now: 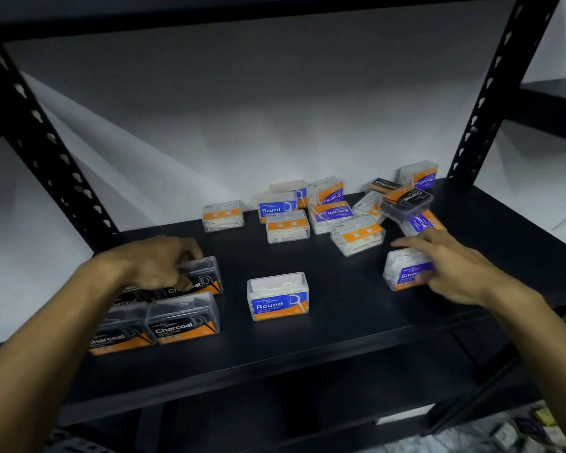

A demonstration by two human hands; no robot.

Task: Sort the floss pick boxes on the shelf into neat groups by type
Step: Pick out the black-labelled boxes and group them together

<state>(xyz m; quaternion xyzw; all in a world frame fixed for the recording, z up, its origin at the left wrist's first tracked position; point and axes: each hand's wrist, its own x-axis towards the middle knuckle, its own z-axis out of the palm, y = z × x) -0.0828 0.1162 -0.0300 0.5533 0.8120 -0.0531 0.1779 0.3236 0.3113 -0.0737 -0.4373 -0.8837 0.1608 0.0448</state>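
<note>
Both forearms are bare to the frame edge, with the left hand (157, 263) and right hand (445, 266) ungloved.

The shelf (307, 341) is a dark matte board in a black metal rack. Beyond and outboard of the left hand (157, 263), a slotted upright (56, 152) rises at an angle. Beyond the right hand (445, 266), a second slotted upright (490, 93) rises likewise. A black beam (242, 11) spans the top, well above both hands. Behind the rack, past both hands, stands a plain white wall (242, 109), dimly lit and crossed by diagonal shadows. Outboard of the right hand, a neighbouring rack (556, 96) shows dark boards. Below the right hand, the floor (471, 436) is pale, with blurred clutter.
</note>
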